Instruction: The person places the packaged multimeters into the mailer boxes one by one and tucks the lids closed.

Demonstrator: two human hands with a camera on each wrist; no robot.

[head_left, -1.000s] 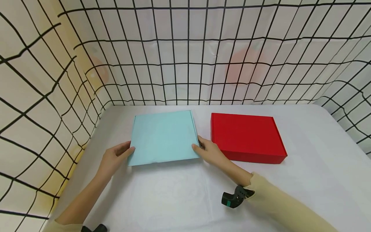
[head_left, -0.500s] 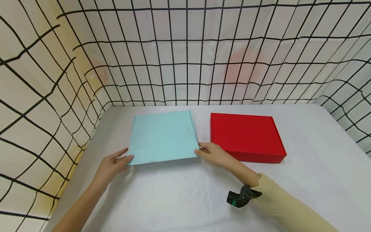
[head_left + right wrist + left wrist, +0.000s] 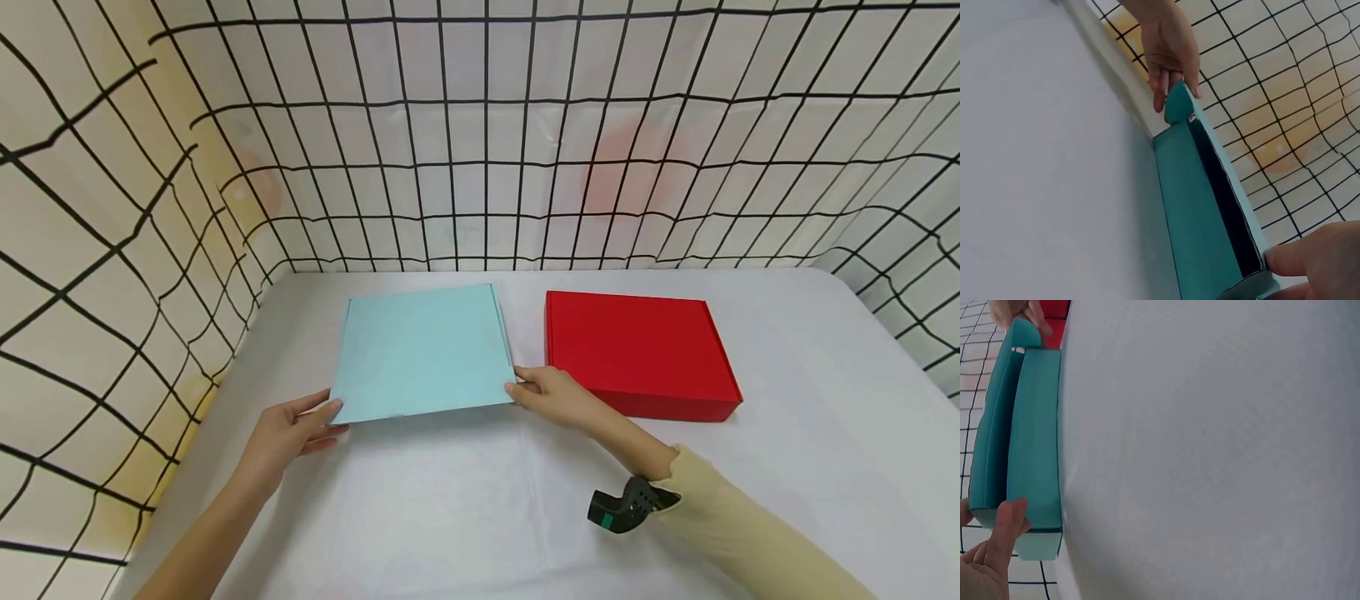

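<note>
A flat light-blue cardboard box [image 3: 423, 354] lies left of centre on the table in the head view. Its lid [image 3: 1230, 169] is raised a little at the near side, leaving a dark gap above the front wall [image 3: 1036, 437] in both wrist views. At the near left corner my left hand [image 3: 281, 437] pinches the lid, thumb on top and fingers beneath. My right hand [image 3: 558, 400] holds the near right corner the same way. A curved side flap [image 3: 1177, 103] hangs from the lid's far end in the right wrist view. The box's inside is too dark to make out.
A closed red box [image 3: 641, 354] lies just right of the blue one, close behind my right hand. White cloth [image 3: 450, 517] covers the table. Black wire mesh [image 3: 487, 167] stands along the back and both sides.
Both hands have slid along the box's sides toward me, to the near corners of the lid. The fingers of my left hand now show below the lid's edge. The red box stays put.
</note>
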